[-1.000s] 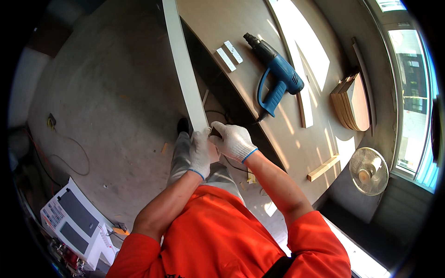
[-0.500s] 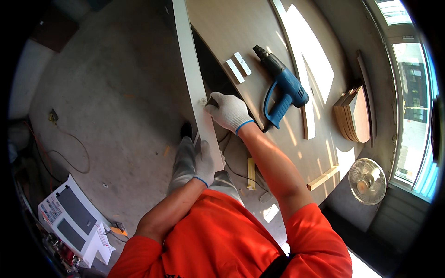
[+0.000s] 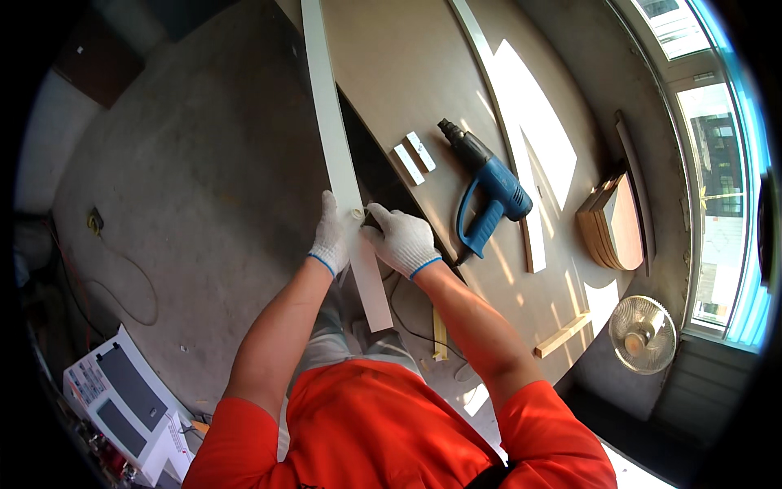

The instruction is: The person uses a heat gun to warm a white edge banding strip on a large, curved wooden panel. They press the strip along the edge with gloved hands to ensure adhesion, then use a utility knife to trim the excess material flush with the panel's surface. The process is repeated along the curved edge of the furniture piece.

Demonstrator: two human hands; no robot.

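Both hands wear white knit gloves with blue cuffs and meet on a long white strip point(image 3: 346, 187) that runs from the top of the view down toward the person's lap. The left hand point(image 3: 331, 236) is closed around the strip's left edge, fingers wrapped over it. The right hand point(image 3: 401, 238) presses on the strip's right edge, its fingertips pinched together at a small pale bit on the strip's face; what that bit is cannot be told. Just right of the strip lies a large brown board point(image 3: 423, 73). On this board rest two small white blocks point(image 3: 415, 157) and a blue heat gun point(image 3: 489, 189). Farther right are stacked wood pieces point(image 3: 612, 224) and a small fan point(image 3: 643, 333). A white printed box point(image 3: 122, 399) sits lower left.
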